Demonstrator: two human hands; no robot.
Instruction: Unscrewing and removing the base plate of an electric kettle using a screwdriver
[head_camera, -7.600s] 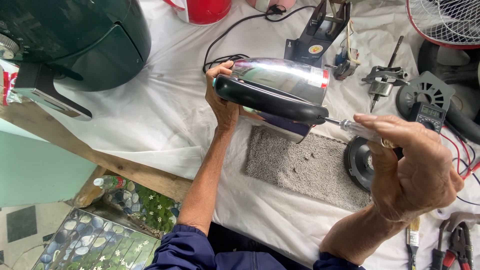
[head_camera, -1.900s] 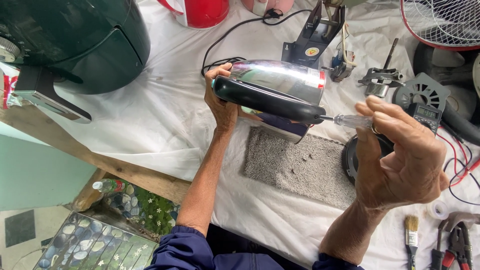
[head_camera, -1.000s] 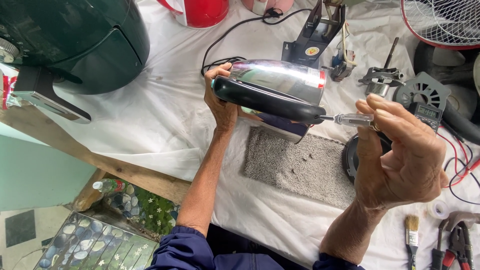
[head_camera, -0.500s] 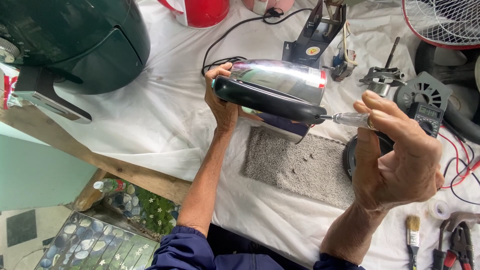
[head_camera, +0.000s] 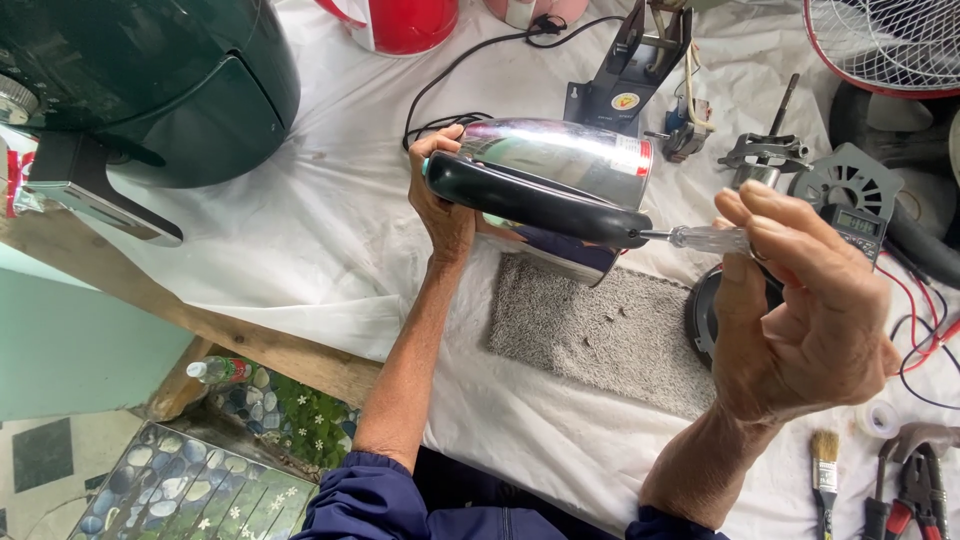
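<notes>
My left hand (head_camera: 445, 205) grips a shiny steel electric kettle (head_camera: 560, 165) lying on its side above the table, its black handle (head_camera: 530, 200) turned towards me. My right hand (head_camera: 800, 320) is closed around a screwdriver with a clear handle (head_camera: 710, 238). The thin shaft points left and its tip meets the right end of the black handle. Below the kettle lies a grey mat (head_camera: 610, 335) with a few small screws on it.
A white cloth (head_camera: 330, 250) covers the table. A dark green appliance (head_camera: 150, 80) fills the top left, a red kettle (head_camera: 400, 20) the top. A multimeter (head_camera: 850, 215), fan (head_camera: 880, 40) and metal parts sit at right; a brush (head_camera: 825, 480) and pliers (head_camera: 915, 490) lie bottom right.
My right hand has shifted slightly on the screwdriver while its tip stays at the kettle handle. The kettle and my left hand have hardly moved.
</notes>
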